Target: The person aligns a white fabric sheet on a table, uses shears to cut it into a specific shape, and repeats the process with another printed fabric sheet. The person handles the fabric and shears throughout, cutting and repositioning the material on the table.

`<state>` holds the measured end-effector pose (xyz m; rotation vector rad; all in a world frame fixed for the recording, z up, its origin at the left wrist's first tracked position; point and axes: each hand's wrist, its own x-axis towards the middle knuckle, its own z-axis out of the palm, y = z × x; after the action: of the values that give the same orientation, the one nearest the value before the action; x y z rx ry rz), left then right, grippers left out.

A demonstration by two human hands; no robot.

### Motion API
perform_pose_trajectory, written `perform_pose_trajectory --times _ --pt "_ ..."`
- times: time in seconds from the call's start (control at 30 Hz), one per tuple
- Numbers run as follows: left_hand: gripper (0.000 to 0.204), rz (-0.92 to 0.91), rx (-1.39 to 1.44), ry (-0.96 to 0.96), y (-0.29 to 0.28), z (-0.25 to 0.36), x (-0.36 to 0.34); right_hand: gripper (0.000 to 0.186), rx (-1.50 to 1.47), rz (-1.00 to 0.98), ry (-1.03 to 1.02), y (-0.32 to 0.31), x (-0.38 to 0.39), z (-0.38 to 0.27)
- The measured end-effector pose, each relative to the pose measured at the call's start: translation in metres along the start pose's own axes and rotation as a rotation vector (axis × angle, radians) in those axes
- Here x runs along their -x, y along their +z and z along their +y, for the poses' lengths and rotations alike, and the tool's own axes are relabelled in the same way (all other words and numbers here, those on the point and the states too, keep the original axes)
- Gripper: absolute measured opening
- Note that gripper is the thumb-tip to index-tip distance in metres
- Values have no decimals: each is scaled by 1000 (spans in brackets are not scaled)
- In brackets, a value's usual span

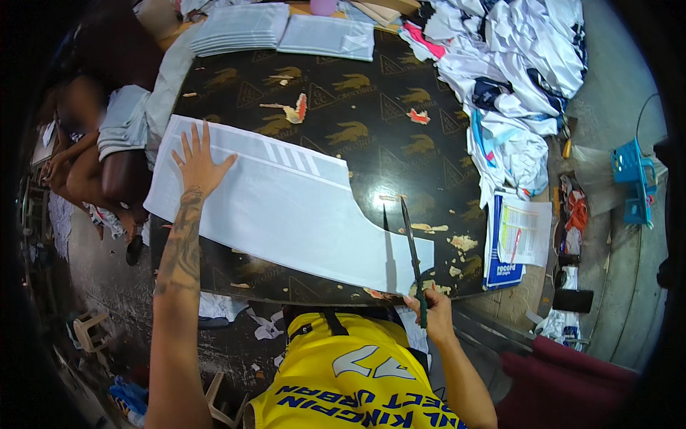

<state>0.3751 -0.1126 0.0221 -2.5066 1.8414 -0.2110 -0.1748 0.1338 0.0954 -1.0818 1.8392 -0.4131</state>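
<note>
A long white cut piece of fabric (279, 207) with pale grey stripes along its far side lies flat on the dark, worn tabletop (286, 79). My left hand (200, 164) rests palm down on its wide left end, fingers spread. At the near table edge my right hand (436, 314) is closed around the dark green handles of large scissors (412, 243). Their long blades point away from me, over the fabric's narrow right end, and cast a shadow on it. Whether the blades touch the fabric, I cannot tell.
Folded pale fabric stacks (239, 30) sit along the far edge. White garments (507, 57) are heaped at right, above a blue notebook (498, 268) and papers (525, 225). A person (93, 154) sits at left beside folded cloth (125, 121). A blue plastic basket (632, 179) stands far right.
</note>
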Motion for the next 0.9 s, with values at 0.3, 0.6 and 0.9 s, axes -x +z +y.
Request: perform_pose_trajectory --times 0.3,0.6,0.9 --pt "20 -85 880 915 -46 300 240 56 -23 62 80 -97 4 41" --pt "12 -183 603 991 -56 359 271 59 13 -66 -37 -159 -22 108" --pt "17 185 1087 -423 -67 247 278 52 125 -474 36 -217 -10 127"
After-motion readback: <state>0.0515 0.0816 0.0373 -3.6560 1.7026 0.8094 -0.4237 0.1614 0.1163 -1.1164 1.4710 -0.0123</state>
